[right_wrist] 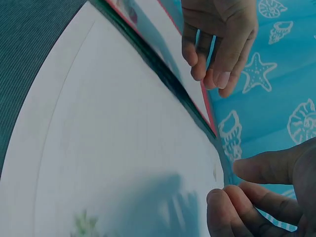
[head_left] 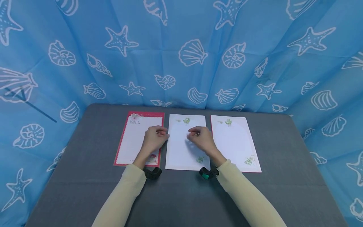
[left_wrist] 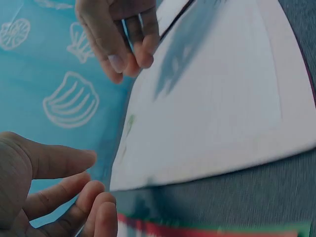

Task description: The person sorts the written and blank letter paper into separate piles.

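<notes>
Three sheets lie side by side on the table. At left is a red-bordered sheet [head_left: 139,135] with a flower print and small writing at its top. The middle white sheet [head_left: 178,151] and the right white sheet [head_left: 233,138] carry small green plant prints. My left hand [head_left: 154,138] hovers over the right part of the red-bordered sheet, fingers loosely bent. Above the middle sheet hangs my right hand [head_left: 203,138], its shadow falling on the paper. Both wrist views show the fingers of the left hand [left_wrist: 59,190] and right hand [right_wrist: 261,192] relaxed, with nothing between them.
A dark grey cloth covers the table [head_left: 175,198]. Behind and beside it hangs a blue curtain [head_left: 158,63] printed with shells and starfish. Dark bands with small devices [head_left: 208,173] sit on both wrists.
</notes>
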Demonstrator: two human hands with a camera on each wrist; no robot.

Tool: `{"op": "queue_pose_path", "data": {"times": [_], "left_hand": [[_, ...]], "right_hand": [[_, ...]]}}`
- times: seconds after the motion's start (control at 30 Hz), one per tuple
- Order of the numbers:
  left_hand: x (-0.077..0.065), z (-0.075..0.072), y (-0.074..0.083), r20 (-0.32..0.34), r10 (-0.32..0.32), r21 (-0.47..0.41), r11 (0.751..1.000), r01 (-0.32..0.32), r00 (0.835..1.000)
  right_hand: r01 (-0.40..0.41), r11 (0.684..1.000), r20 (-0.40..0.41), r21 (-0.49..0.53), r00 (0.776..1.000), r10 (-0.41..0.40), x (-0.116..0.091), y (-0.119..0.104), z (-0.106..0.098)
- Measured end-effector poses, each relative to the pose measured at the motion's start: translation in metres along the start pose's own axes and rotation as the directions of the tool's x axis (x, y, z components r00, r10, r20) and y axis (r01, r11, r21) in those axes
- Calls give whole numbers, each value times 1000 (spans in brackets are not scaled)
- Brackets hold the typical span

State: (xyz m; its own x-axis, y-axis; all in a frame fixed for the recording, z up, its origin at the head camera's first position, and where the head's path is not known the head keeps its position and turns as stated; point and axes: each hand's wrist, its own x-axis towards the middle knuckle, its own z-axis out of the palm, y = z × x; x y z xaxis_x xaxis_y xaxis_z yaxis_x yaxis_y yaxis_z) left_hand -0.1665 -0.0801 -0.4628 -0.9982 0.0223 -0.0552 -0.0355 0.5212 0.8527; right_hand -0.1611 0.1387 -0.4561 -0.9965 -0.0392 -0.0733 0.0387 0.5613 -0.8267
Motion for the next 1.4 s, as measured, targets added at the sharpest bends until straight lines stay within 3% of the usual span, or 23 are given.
{"op": "queue_pose_path", "data": {"times": [0.53, 1.07, 1.4], "left_hand": [[1, 31, 16, 26, 69, 2, 998, -69, 997], [1, 29, 17, -100, -89, 138, 985, 103, 991], [2, 31, 12, -95, -105, 146, 982, 118, 990]], "right_hand": [[-7, 999, -10, -40, 1000, 7, -9, 19, -28], [-105, 980, -76, -170, 993, 94, -6, 29, -38], [-144, 971, -49, -193, 989, 137, -3, 33, -37]]}}
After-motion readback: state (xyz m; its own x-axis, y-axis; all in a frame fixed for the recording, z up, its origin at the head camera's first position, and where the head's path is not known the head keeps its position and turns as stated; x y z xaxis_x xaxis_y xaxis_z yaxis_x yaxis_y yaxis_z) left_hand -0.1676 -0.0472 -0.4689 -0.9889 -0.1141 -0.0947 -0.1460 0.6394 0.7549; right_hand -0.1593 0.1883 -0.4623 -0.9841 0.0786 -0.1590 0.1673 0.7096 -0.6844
